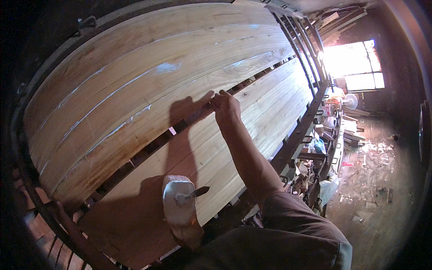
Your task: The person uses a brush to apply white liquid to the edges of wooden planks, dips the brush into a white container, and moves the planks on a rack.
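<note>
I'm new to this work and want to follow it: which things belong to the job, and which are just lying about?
Seemingly part of the job:
right hand
upper wooden panel
lower wooden panel
white-rimmed container
dark handle

Seemingly just around:
wood scraps
plastic bag
fan

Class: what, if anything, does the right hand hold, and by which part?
Cannot be told: the right hand, curled over the wooden boards, hides its grip.

The single head view looks down from above, close over the boards, its wide lens bending their edges and taking in the window at upper right.
</note>
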{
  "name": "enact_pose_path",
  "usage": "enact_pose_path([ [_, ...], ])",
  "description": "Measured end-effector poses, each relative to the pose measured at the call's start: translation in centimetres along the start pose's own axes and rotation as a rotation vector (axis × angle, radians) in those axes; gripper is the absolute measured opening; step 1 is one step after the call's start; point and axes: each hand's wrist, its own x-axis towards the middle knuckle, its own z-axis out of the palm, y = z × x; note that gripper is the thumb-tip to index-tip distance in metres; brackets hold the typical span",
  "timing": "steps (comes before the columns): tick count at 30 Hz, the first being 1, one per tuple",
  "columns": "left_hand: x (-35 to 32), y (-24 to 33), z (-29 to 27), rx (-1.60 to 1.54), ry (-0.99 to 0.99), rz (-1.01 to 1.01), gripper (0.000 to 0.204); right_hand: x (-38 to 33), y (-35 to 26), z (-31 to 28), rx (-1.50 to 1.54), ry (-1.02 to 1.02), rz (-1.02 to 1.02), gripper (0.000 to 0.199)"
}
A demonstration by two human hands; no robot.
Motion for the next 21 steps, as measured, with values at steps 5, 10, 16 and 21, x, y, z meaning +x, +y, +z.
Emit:
enact_pose_path([
  [5,-2.2,0.3,1.0,0.059,0.025,0.012,0.073,1.2,0.3,-1.3,-0.163,-0.137,-0.062,0.054],
  [10,-2.5,-0.3,1.7,0.113,0.033,0.035,0.076,1.7,0.3,-1.7,-0.387,-0.368,-0.312,0.055],
  [16,-2.1,-1.9,-0.4,0.269,0.107,0.157,0.081,7.3,1.3,-6.4,-1.014,-0.542,-0.633,0.029],
  [21,0.7,-1.0,1.7,0.405,0.248,0.332,0.084,4.2,-0.9,-5.8,-1.677,-0.629,-1.230,0.020],
])
